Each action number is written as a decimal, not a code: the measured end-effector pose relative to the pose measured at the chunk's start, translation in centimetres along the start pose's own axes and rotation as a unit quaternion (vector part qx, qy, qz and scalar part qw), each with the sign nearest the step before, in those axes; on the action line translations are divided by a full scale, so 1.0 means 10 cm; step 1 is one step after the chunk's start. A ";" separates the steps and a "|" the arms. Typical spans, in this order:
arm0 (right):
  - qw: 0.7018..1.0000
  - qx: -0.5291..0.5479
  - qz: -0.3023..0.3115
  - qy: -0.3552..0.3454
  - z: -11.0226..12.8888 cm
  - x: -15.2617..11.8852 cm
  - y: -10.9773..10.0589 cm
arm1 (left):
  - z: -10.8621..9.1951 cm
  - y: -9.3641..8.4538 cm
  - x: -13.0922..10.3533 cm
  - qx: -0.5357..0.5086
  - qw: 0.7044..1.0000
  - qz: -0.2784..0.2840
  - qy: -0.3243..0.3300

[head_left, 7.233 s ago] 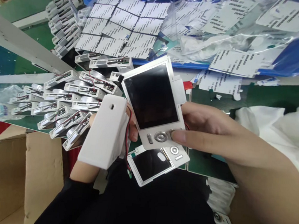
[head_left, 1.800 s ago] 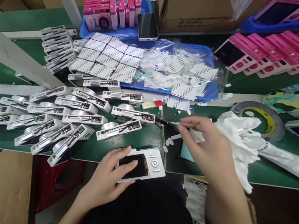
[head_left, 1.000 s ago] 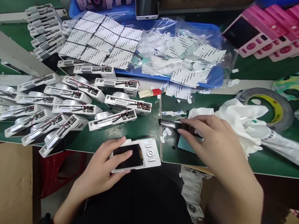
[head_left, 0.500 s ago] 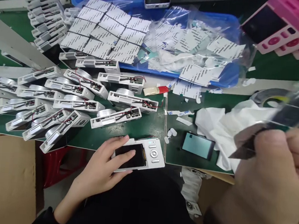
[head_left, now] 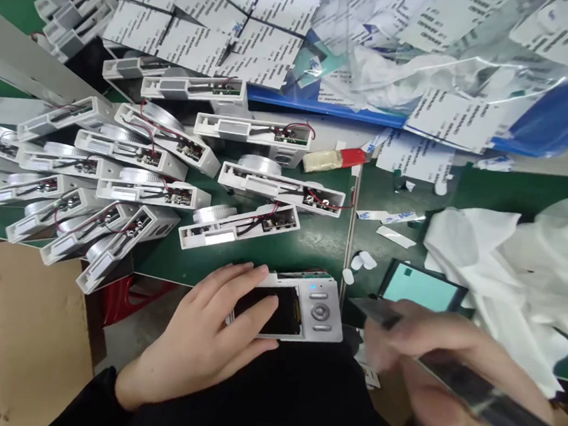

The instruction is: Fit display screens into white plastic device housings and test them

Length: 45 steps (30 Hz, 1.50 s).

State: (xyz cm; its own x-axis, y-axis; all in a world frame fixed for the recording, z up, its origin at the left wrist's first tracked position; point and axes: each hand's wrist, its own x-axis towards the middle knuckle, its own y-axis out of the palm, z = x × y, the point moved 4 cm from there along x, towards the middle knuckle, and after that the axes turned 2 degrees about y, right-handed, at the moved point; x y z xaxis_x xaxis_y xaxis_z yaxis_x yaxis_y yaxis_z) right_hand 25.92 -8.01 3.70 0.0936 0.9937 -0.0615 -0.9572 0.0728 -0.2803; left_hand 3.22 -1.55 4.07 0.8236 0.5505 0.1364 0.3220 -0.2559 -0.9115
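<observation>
A white camera-like device (head_left: 327, 314) lies at the bench's near edge, its dark screen (head_left: 255, 307) facing up and a small blue light showing beside the buttons. My left hand (head_left: 213, 327) grips its left end, with fingers over the screen and thumb along the lower edge. My right hand (head_left: 430, 361), blurred, is closed around a dark utility knife (head_left: 468, 385); its pointed tip faces the right end of the device but is apart from it. Just behind the right fingers lies a dark-framed pale green panel (head_left: 422, 286).
Several open white housings (head_left: 242, 229) with red wires stand at left. Printed white adhesive sheets (head_left: 194, 44) lie behind them, by a blue tray (head_left: 538, 124) with plastic film. A red-and-cream piece (head_left: 334, 159), paper scraps (head_left: 395, 236) and crumpled white cloth-like material (head_left: 500, 260) are at right.
My right hand has come down and leftward with the knife, nearer the device. My left hand keeps its hold on the device. The view has moved closer to the bench.
</observation>
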 end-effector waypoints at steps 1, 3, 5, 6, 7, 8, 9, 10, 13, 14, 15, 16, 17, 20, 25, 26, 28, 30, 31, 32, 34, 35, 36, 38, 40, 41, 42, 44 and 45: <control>1.000 0.018 0.019 0.007 0.06 0.03 0.07 | 0.00 0.00 0.01 -0.003 1.000 0.001 0.000; 0.998 0.019 -0.043 0.030 0.16 0.04 0.17 | 0.01 -0.01 0.01 -0.009 1.000 0.003 -0.001; 0.995 0.003 -0.085 0.046 0.21 0.01 0.28 | 0.02 0.00 0.02 -0.014 1.000 0.003 -0.001; 0.995 -0.018 -0.088 0.050 0.21 -0.01 0.33 | 0.02 0.00 0.02 -0.016 1.000 0.002 -0.001; 0.994 -0.041 -0.084 0.048 0.20 -0.03 0.37 | 0.02 0.00 0.02 -0.017 1.000 0.000 0.000; 0.994 -0.063 -0.075 0.040 0.18 -0.04 0.39 | 0.02 0.00 0.01 -0.018 1.000 -0.002 0.000; 0.995 -0.081 -0.062 0.023 0.17 -0.04 0.39 | 0.02 0.00 0.01 -0.020 1.000 -0.002 0.000; 0.994 -0.094 -0.050 -0.001 0.16 -0.03 0.39 | 0.02 0.00 0.01 -0.021 1.000 -0.003 0.001; 0.989 -0.131 -0.023 -0.061 0.15 0.03 0.36 | 0.01 0.01 0.01 -0.025 1.000 -0.006 0.000; 0.986 -0.149 -0.016 -0.069 0.15 0.06 0.36 | 0.01 0.01 0.01 -0.027 1.000 -0.008 0.000; 0.983 -0.166 -0.011 -0.073 0.17 0.09 0.36 | 0.01 0.02 0.01 -0.028 1.000 -0.010 0.000; 0.981 -0.182 -0.005 -0.073 0.18 0.11 0.37 | 0.01 0.02 0.01 -0.029 0.999 -0.013 0.000; 0.978 -0.194 0.004 -0.074 0.20 0.13 0.37 | 0.01 0.02 0.01 -0.029 0.999 -0.016 0.000; 0.978 -0.199 0.024 -0.064 0.22 0.16 0.38 | 0.02 0.03 0.02 -0.026 0.999 -0.024 0.000; 0.992 -0.106 0.044 -0.048 0.13 0.11 0.35 | 0.00 0.00 0.04 -0.029 0.999 -0.021 -0.008; 0.993 -0.097 0.045 -0.047 0.12 0.10 0.35 | -0.01 0.00 0.04 -0.030 0.999 -0.019 -0.010; 0.994 -0.093 0.048 -0.039 0.10 0.08 0.35 | -0.03 -0.02 0.05 -0.030 0.999 -0.014 -0.016; 0.994 -0.091 0.052 -0.037 0.09 0.07 0.35 | -0.04 -0.03 0.06 -0.030 0.999 -0.004 -0.030; 0.994 -0.089 0.055 -0.040 0.10 0.07 0.36 | -0.05 -0.04 0.06 -0.030 0.999 0.002 -0.039; 0.993 -0.085 0.060 -0.047 0.10 0.08 0.36 | -0.05 -0.04 0.06 -0.031 0.998 0.006 -0.047; 0.993 -0.076 0.063 -0.071 0.10 0.09 0.37 | -0.06 -0.05 0.07 -0.037 0.998 0.010 -0.059; 0.991 -0.073 0.067 -0.086 0.10 0.09 0.37 | -0.07 -0.06 0.07 -0.040 0.997 0.009 -0.062; 0.989 -0.071 0.075 -0.102 0.10 0.10 0.38 | -0.08 -0.07 0.06 -0.042 0.997 0.009 -0.065; 0.985 -0.071 0.094 -0.127 0.10 0.09 0.39 | -0.10 -0.09 0.06 -0.046 0.996 0.011 -0.072; 0.979 -0.082 0.112 -0.149 0.11 0.07 0.41 | -0.13 -0.10 0.06 -0.047 0.995 0.014 -0.081; 0.977 -0.091 0.115 -0.158 0.12 0.07 0.42 | -0.14 -0.11 0.06 -0.045 0.995 0.013 -0.086; 0.974 -0.100 0.115 -0.167 0.14 0.06 0.42 | -0.15 -0.12 0.06 -0.040 0.995 0.012 -0.091; 0.966 -0.109 0.143 -0.186 0.18 0.04 0.45 | -0.17 -0.12 0.08 -0.032 0.995 0.012 -0.096; 0.962 -0.111 0.158 -0.194 0.21 0.04 0.46 | -0.18 -0.11 0.08 -0.034 0.995 0.016 -0.093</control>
State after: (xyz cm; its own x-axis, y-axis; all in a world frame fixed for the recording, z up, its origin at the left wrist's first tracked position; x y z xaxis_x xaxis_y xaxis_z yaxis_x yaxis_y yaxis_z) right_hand 20.94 -7.14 4.41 -0.3427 0.9232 0.1736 -0.8346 -0.2144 -0.5073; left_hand 4.36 -2.22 5.88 0.7347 0.6779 0.0277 0.3336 -0.3254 -0.8848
